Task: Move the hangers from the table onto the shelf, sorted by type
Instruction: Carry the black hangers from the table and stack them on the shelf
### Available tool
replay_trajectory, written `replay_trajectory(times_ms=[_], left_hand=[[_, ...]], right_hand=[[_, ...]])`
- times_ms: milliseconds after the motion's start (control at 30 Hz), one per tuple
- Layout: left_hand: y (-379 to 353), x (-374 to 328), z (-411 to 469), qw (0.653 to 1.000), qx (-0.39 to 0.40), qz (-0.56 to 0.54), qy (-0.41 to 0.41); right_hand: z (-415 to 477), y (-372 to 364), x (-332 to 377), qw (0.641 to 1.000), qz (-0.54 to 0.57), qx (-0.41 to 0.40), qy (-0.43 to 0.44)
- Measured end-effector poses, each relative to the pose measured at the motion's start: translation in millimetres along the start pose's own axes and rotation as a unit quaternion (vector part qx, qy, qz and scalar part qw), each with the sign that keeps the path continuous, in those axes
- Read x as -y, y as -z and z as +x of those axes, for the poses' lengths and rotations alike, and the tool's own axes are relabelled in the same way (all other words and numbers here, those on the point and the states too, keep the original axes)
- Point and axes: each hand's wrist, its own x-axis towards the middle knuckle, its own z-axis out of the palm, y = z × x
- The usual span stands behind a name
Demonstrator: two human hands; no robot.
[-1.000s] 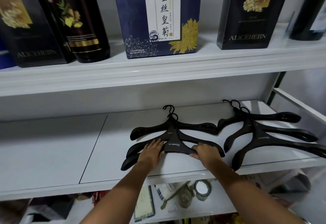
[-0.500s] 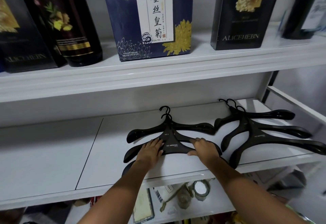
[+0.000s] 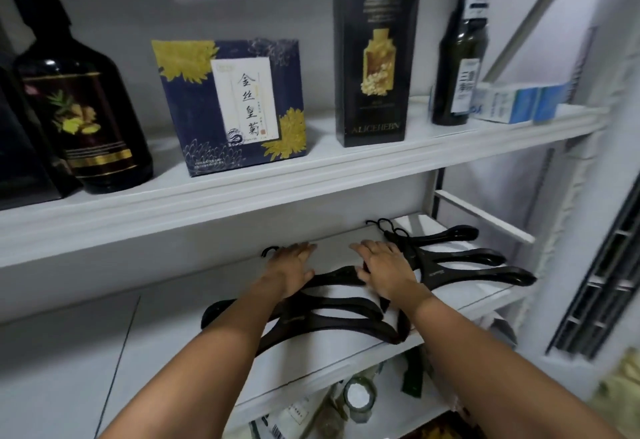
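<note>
— On the lower shelf (image 3: 166, 352), laid flat in two groups: left pile of hangers (image 3: 329, 314) under the hands, right pile of hangers (image 3: 460, 262) just beside it, toward the shelf's end.

— And the hands?

— Apart: left hand (image 3: 291, 269) flat near the hooks of the left pile, right hand (image 3: 384, 265) spread flat over that pile's right ends, close against the right pile. Straight fingers, gripping nothing.

— Likely handling?

— Probably rigid and light. Glossy too, so apt to slide on the smooth board and over each other. Best taken at the neck below the hook, or pinched at both shoulders to shift a whole pile. Hooks liable to snag; worth lifting clear rather than dragging.
</note>
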Motion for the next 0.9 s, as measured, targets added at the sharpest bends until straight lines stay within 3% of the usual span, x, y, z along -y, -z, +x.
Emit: replay_trajectory(times_ms=[300, 900], left_hand=[[35, -125, 37, 0.985, -0.044, -0.034, -0.166], [34, -372, -5, 0.934, -0.058, -0.034, -0.352]], right_hand=[[-70, 60, -80, 0.991, -0.048, -0.025, -0.123], [-302, 117, -203, 0.92, -0.102, -0.065, -0.372]])
